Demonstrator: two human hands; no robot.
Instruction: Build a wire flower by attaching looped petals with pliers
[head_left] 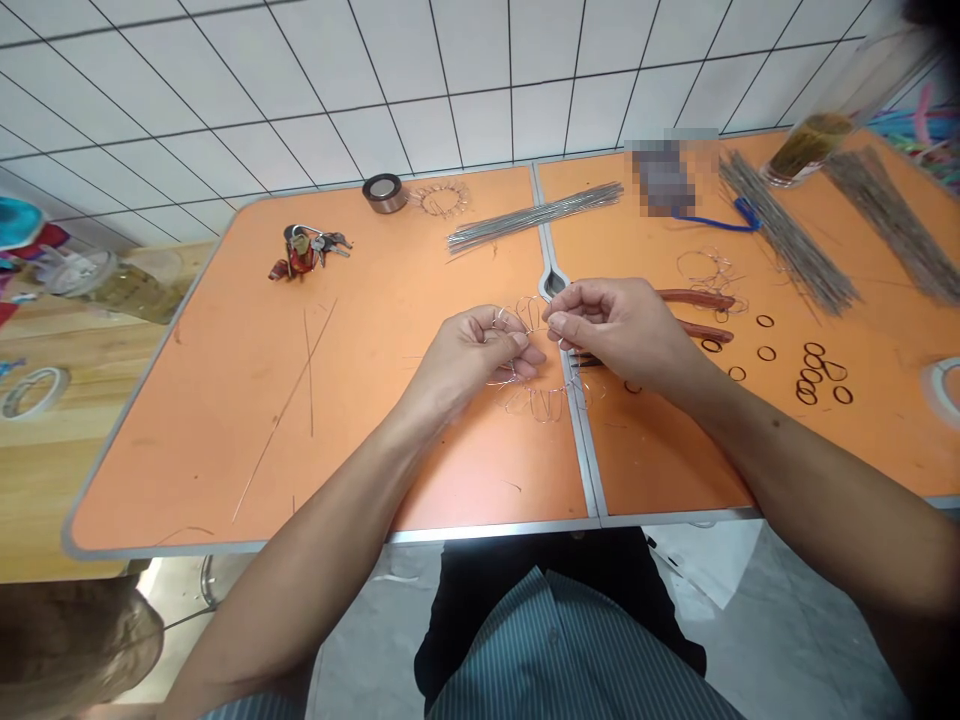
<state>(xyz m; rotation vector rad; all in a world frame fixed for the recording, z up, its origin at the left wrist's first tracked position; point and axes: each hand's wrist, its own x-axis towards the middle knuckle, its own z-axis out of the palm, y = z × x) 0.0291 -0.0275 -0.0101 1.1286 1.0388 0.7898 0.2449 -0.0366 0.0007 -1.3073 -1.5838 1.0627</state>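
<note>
Over the middle seam of the orange table (300,420), both my hands pinch a looped wire flower frame (536,398) made of thin silver wire. My left hand (480,350) grips its left side, thumb and fingers closed on the loops. My right hand (622,330) pinches the top of the frame from the right. Several petal loops hang below my fingers and rest on the table. Red-handled pliers (697,300) lie just behind my right hand.
A bundle of straight wires (532,215) lies at the back, with more wire bundles (787,235) on the right. Small black rings (810,370) are scattered right. A wire spool (384,192), keys (304,250), a glass (806,150) and tape roll (945,385) stand around.
</note>
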